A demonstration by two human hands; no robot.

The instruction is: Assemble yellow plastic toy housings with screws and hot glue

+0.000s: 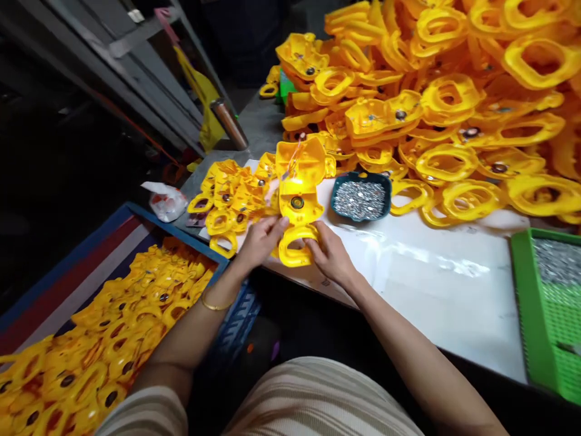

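Observation:
A yellow plastic housing [297, 203] with a handle loop and a round dark fitting lies on the white table top [436, 284]. A second yellow shell [302, 160] stands open behind it, with thin wires between them. My left hand [261, 239] grips the housing's lower left side. The handle loop's right side is in the grip of my right hand [329, 254]. A thin bangle circles my left wrist.
A teal tray of small metal screws [361, 197] sits just right of the housing. A huge heap of yellow shells [454, 103] fills the far right. Smaller yellow parts [227, 197] lie left; a bin of them [113, 339] sits lower left. A green basket [551, 309] stands right.

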